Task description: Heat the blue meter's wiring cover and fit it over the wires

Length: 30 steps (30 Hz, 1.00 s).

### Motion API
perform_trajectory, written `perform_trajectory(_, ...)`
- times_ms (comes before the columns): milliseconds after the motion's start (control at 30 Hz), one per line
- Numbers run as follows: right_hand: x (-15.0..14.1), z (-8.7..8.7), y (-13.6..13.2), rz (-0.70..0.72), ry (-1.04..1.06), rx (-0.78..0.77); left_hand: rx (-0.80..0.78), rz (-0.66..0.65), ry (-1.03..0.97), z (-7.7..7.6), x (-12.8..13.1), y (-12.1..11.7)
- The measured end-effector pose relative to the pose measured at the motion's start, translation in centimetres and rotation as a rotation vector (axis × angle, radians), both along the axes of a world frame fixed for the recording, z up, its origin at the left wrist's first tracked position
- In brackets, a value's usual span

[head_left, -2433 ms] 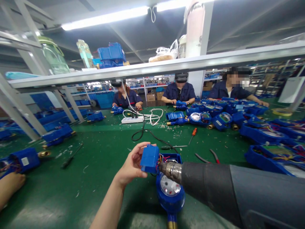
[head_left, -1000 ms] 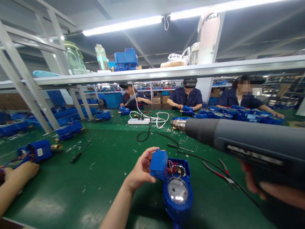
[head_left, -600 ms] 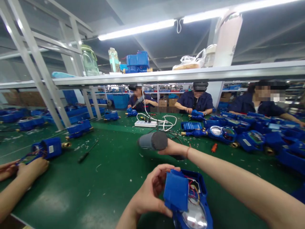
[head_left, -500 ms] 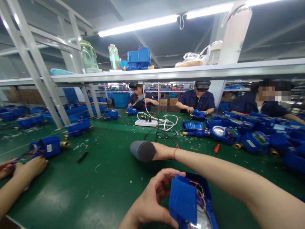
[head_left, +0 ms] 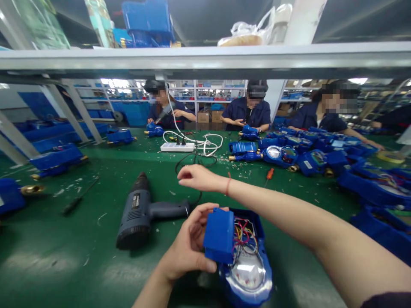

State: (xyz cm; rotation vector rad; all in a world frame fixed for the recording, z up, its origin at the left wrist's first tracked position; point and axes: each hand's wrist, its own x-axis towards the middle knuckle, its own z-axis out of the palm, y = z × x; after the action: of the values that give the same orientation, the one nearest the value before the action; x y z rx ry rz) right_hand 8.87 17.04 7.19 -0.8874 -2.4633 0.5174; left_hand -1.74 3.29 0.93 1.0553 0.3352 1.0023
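Where green matting covers the counter [head_left: 96,265], lit by reflections, scattered with white scraps. Far left: blue meter bodies [head_left: 56,157] by slanted grey shelf legs, a dark screwdriver [head_left: 79,196] lying flat. Overhead: grey shelf [head_left: 205,57] carrying bottles, a blue crate [head_left: 147,19], a plastic bag. Centre-left: dark heat gun [head_left: 139,211] lying on its side on the counter, barrel toward the near left, handle pointing right, black cord running off behind. Behind it: white power strip [head_left: 177,147] with white cable coiled beside. Across the counter: three seated people in dark blue work shirts, each at a blue meter. Right: crowded pile of open blue meters [head_left: 308,160], orange-handled screwdriver [head_left: 269,174] near the pile.

Left hand [head_left: 189,246] low centre, forearm rising from bottom edge, fingers clenched round a blue cover block [head_left: 220,235], thumb underneath, block held upright at the left edge of the open blue water meter [head_left: 247,265]. Meter lying flat on the counter just right of the hand, coloured wires [head_left: 244,233] showing inside, glass dial glaring. Right hand [head_left: 197,177] stretched across from the right, above and beyond the meter, palm down, fingers released and loosely extended, holding nothing, just right of the heat gun handle, red band on the wrist.
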Motion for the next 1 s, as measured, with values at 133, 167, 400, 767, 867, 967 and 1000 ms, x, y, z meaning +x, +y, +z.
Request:
perform_trajectory(133, 8.1, 1.5, -8.6, -0.293, 0.368, 0.226, -0.031, 0.027, 0.000, -0.4, 0.1, 0.2)
perform_trajectory(167, 9.5, 1.2, -11.0, -0.310, 0.425, 0.276, -0.030, 0.037, 0.001, -0.4, 0.1, 0.2)
perform_trajectory(400, 10.9, -2.6, -18.0, -0.125, 0.313, 0.197, 0.036, 0.103, 0.015, -0.1, 0.6, -0.1)
perform_trajectory(767, 10.3, -2.6, -16.5, -0.153, 0.305, -0.121, 0.200, 0.218, 0.150, -0.2, 0.0, 0.0)
perform_trajectory(867, 10.2, -2.9, -16.6, -0.113, 0.383, 0.011, 0.262, 0.282, 0.200, -0.3, -0.1, 0.0)
perform_trajectory(967, 10.2, -2.8, -17.0, -0.122, 0.378, 0.208, 0.325, 0.365, 0.238, -0.4, -0.1, 0.0)
perform_trajectory(1000, 10.2, -2.8, -17.2, -0.127, 0.357, 0.260, 0.342, 0.383, 0.247, -0.4, -0.1, 0.0)
